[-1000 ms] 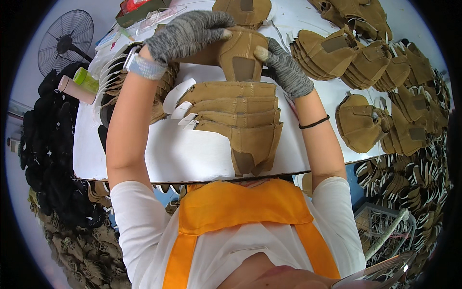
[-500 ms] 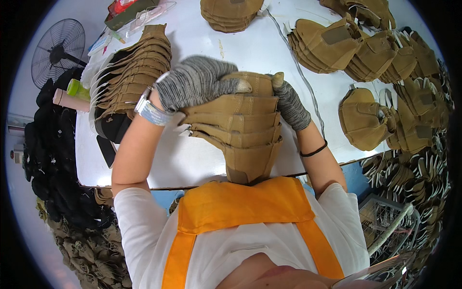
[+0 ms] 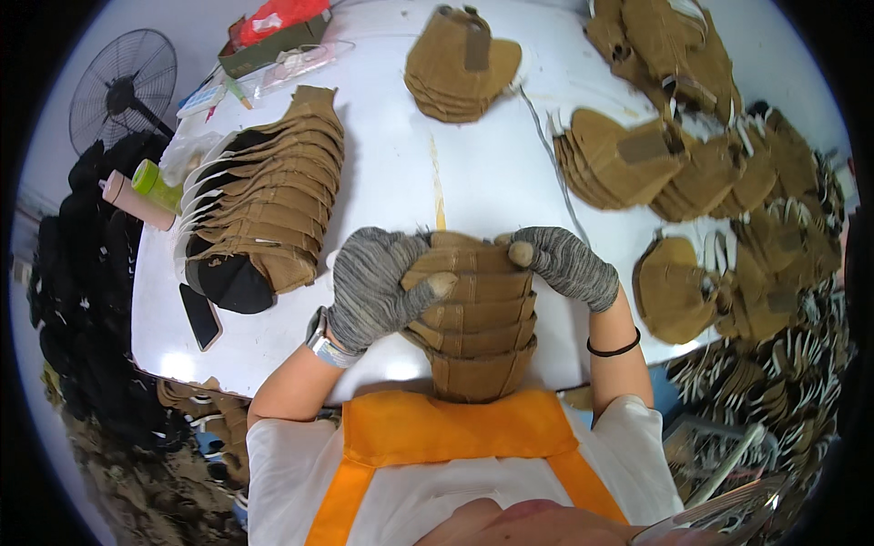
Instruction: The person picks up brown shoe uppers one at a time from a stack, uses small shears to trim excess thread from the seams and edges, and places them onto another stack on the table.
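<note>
A nested stack of brown suede shoe uppers [image 3: 478,318] lies in front of me at the table's near edge, its lowest piece close to my orange apron. My left hand [image 3: 378,282], in a grey knitted glove with bare thumb tip, is closed on the stack's left side, thumb on top. At the far right corner of the same stack, my right hand [image 3: 564,268], gloved alike, pinches the edge with its thumb. The fingers underneath are hidden. Left of my hands sits a longer row of overlapped uppers [image 3: 282,196] with black linings and white edges.
More brown uppers stand in piles at the table's far middle [image 3: 455,68] and along the right [image 3: 624,159]. A phone [image 3: 200,316], a green cup [image 3: 157,185], a pink bottle [image 3: 137,200] and a box [image 3: 273,45] are on the left. A cable [image 3: 555,164] crosses the white table [image 3: 492,173].
Both hands and the stack sit lower in the picture, as the whole view has shifted. My left hand has slid down the stack's left side, and the stack lies flatter.
</note>
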{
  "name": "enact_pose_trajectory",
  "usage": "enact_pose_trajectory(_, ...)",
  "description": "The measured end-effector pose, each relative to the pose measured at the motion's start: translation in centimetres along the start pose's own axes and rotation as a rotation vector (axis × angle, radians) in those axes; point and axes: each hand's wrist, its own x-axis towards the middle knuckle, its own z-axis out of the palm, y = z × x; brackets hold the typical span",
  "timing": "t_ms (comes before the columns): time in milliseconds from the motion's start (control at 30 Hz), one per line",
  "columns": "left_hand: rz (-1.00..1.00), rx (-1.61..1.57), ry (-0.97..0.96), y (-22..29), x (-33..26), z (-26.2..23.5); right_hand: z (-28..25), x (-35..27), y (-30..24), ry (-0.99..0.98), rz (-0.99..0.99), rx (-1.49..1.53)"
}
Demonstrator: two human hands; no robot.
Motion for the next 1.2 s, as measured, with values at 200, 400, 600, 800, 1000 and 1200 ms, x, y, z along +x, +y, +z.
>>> enact_pose_trajectory(200, -0.014, -0.171, 0.043, 0.1, 0.3, -1.0, -6.0, 10.2, -5.3, 0.685, -0.317, 0.019)
enact_pose_trajectory(400, -0.019, -0.104, 0.029, -0.5, -0.2, -1.3, -10.6, 19.1, -9.8, 0.810, -0.261, -1.004)
enact_pose_trajectory(600, -0.038, -0.079, 0.048, -1.3, -0.9, -1.1, -13.0, 25.0, -7.2, 0.875, -0.434, -0.503)
enact_pose_trajectory(800, 0.008, -0.128, 0.104, -1.4, -1.4, -1.0, -13.3, 24.7, -8.1, 0.886, -0.421, -0.734)
enact_pose_trajectory(1000, 0.000, -0.096, 0.078, -1.7, -1.3, -1.0, -14.3, 23.5, -11.1, 0.930, -0.570, -0.641)
enact_pose_trajectory(1200, 0.018, -0.126, 0.128, -1.7, -1.2, -0.7, -13.5, 23.5, -9.7, 1.006, -0.620, -0.919)
